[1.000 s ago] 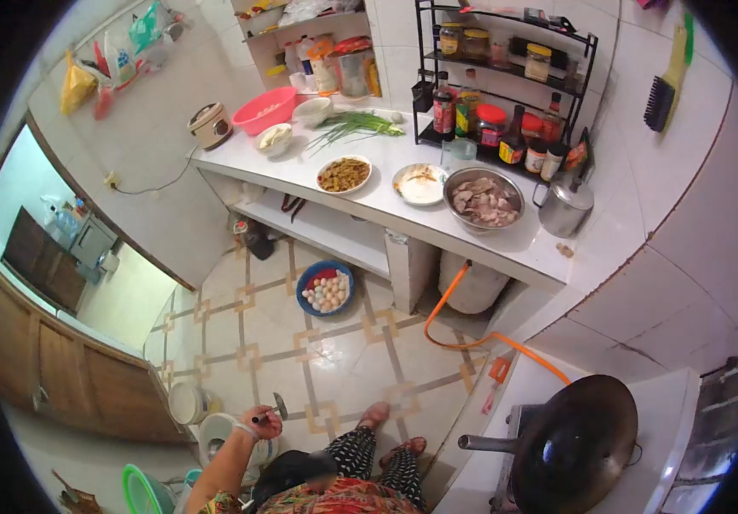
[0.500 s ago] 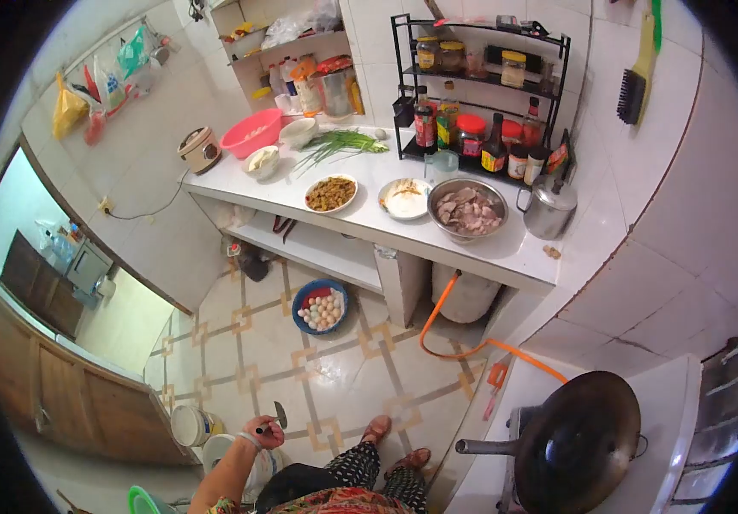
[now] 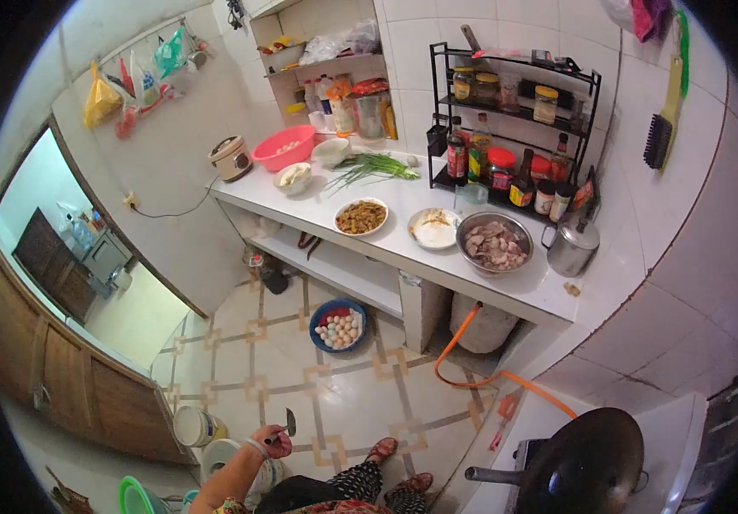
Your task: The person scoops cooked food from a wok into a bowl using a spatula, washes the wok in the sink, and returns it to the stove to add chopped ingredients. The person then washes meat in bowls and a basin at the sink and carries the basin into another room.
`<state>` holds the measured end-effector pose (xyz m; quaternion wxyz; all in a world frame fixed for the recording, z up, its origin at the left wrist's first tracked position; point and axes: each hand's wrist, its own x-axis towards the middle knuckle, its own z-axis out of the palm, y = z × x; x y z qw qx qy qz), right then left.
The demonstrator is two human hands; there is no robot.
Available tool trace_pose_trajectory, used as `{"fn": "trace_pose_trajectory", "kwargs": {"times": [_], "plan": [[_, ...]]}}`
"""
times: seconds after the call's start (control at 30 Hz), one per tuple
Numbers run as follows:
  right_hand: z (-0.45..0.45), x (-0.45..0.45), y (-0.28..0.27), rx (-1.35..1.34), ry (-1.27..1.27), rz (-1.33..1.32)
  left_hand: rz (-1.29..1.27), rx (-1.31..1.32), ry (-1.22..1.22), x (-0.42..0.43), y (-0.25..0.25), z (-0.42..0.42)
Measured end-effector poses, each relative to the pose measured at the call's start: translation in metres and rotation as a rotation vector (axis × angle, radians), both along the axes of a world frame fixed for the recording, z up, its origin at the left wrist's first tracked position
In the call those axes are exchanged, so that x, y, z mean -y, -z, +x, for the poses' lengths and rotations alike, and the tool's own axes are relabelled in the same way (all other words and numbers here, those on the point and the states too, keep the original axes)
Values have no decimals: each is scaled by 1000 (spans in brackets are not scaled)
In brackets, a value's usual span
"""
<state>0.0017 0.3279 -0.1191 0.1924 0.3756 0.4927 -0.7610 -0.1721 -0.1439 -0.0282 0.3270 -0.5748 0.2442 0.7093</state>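
At the bottom centre my left hand (image 3: 273,443) is closed round the handle of a metal utensil (image 3: 291,422), whose blade or head points up over the tiled floor. White buckets (image 3: 197,426) stand on the floor beside that arm. My right hand does not show. To the right, a dark wok (image 3: 587,463) rests on the stove with its handle toward my body, and no hand touches it. A blue basin (image 3: 317,341) of eggs (image 3: 339,329) sits on the floor farther ahead.
The white counter (image 3: 300,224) bears a steel bowl of meat (image 3: 495,243), a plate of cooked food (image 3: 361,218), green onions (image 3: 373,168) and a pink basin (image 3: 284,148). A black bottle rack (image 3: 514,113) stands behind. An orange hose (image 3: 454,343) runs to the stove. A doorway is at left.
The view has shifted, so the counter and floor things sit slightly lower and farther right than half a second ago. My left hand still grips the utensil, its head now more upright.
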Motion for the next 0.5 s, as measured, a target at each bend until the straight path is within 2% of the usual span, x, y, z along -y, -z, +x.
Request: {"fn": "trace_pose_trajectory", "kwargs": {"times": [0.3,0.5], "plan": [[-9,8,-1,4,40,-32,67,-62,65,5,4,-6],[-13,24,-3,-8,119,-50,132,-20,106,-3,2,-44]]}}
